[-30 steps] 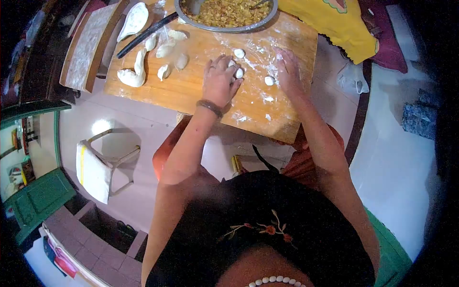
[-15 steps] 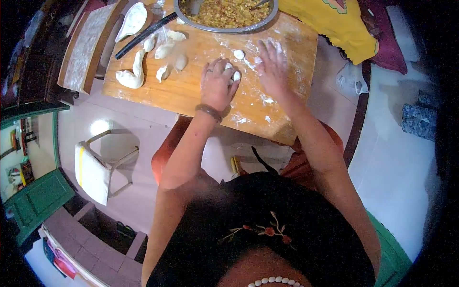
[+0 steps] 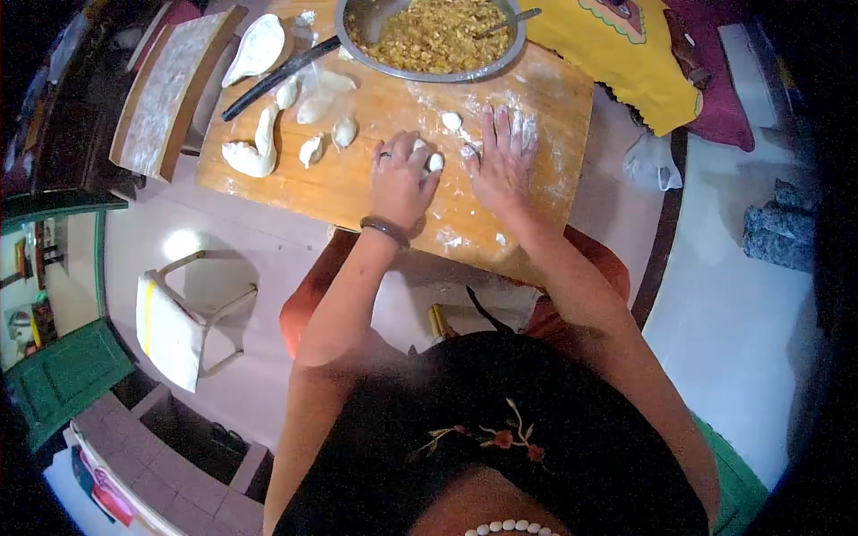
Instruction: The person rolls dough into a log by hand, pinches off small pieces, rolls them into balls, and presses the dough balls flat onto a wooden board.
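Note:
On the floured wooden table (image 3: pixel 295 192), my left hand (image 3: pixel 402 183) curls over small white dough pieces (image 3: pixel 435 163), which show between and beside its fingers. To its right my right hand (image 3: pixel 505 165) lies palm down, fingers stretched out, floury at the tips. Whether dough lies beneath its palm is hidden. One dough ball (image 3: pixel 451 121) sits beyond and between the hands. Left of them are several shaped dough pieces (image 3: pixel 344 133) and a long bent dough strip (image 3: pixel 250 159).
At the table's far edge stands a metal bowl (image 3: pixel 429 76) of chopped filling with a spoon (image 3: pixel 523 18). A dark rod (image 3: pixel 281 79) lies near a floury white dish (image 3: pixel 259 49). A yellow cloth (image 3: pixel 643 80) is at the right, a white stool (image 3: pixel 170 330) at the left.
My right hand has moved left, toward my left hand, and now lies flat where a dough ball was. The left hand stays over its dough pieces. The view has shifted slightly.

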The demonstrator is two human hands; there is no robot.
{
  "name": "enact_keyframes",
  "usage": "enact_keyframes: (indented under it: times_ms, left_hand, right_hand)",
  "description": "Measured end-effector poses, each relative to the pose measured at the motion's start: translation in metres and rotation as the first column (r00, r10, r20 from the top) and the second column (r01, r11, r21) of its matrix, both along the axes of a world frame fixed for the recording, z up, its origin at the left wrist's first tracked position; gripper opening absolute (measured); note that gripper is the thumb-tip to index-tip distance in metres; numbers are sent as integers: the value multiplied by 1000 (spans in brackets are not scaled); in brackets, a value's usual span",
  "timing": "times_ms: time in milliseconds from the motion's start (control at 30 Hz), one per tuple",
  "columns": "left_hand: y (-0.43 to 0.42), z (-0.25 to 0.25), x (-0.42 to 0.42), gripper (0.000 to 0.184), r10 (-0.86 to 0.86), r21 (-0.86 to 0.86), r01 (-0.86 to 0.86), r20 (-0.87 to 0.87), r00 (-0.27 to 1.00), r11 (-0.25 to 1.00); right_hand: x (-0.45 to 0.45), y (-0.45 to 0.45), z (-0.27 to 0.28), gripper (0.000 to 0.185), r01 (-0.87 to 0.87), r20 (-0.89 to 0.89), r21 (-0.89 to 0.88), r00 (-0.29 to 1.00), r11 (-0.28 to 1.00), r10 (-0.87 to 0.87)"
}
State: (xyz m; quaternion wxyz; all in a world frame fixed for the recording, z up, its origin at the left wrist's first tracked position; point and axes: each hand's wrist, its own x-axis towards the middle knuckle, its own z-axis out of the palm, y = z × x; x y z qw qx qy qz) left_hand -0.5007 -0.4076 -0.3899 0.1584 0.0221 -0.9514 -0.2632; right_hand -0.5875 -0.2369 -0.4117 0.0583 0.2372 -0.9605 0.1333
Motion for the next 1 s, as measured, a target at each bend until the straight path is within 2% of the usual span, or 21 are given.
enact_keyframes:
  times_ms: [100,233,267,300,333,400,433,500,533,600,667,700,733,833,933,1000]
  left_hand:
    - [3,3,0,35,14,-9,-13,38,999,1000]
    - [5,-6,-1,32,25,-10,-25,-14,1000,1000]
    - [4,-7,0,32,24,-11,-25,-10,1000,1000]
    - [4,-7,0,32,26,-12,-26,-4,1000,1000]
    - [4,-7,1,32,27,-12,-27,1,1000,1000]
    - [3,-6,4,33,35,-13,-34,12,999,999]
    - [5,-5,2,33,30,-10,-30,11,999,999]
    - [3,-9,0,34,0,-3,0,-25,1000,1000]
    - [2,-10,-1,35,-7,3,7,-24,1000,1000]
    - [2,-9,-3,36,-16,19,16,-30,999,1000]
    - [3,-7,-3,36,-12,38,13,-28,1000,999]
    - [3,-6,-2,35,-10,47,12,-27,1000,999]
    - [3,-7,-3,35,-11,22,12,-36,999,1000]
    - [2,-10,2,35,3,-29,-4,-30,1000,1000]
    - [-1,-9,-1,34,-5,-24,5,-12,1000,1000]
    - [-1,-11,1,34,-12,-38,12,-17,1000,999]
  right_hand:
    - [6,-3,-2,73,29,13,20,999,999,-30]
    - [-9,-3,-27,68,128,-4,-19,992,992,-128]
    - [-21,3,-34,66,121,106,-333,990,935,-91]
    - [-29,10,-33,66,183,260,-584,965,791,-31]
    - [-32,19,-25,66,341,442,-762,895,551,57]
    - [-33,41,-11,65,572,626,-774,755,271,194]
    - [-33,50,-6,65,636,665,-747,715,195,216]
    - [-42,47,-12,65,558,597,-751,802,354,5]
    - [-49,39,-16,65,503,513,-710,849,494,-126]
    - [-55,15,-24,65,417,306,-529,906,739,-292]
    - [-36,-13,-17,66,368,152,-296,929,882,-336]
    - [-26,-18,-14,67,347,71,-164,938,923,-340]
    - [-17,-16,-17,68,308,91,-46,949,950,-303]
    - [-6,-3,-15,69,143,-16,-8,990,990,-143]
    - [-8,17,-7,75,0,87,-15,996,1000,1]
    - [-5,22,3,76,-8,118,77,993,997,-1]
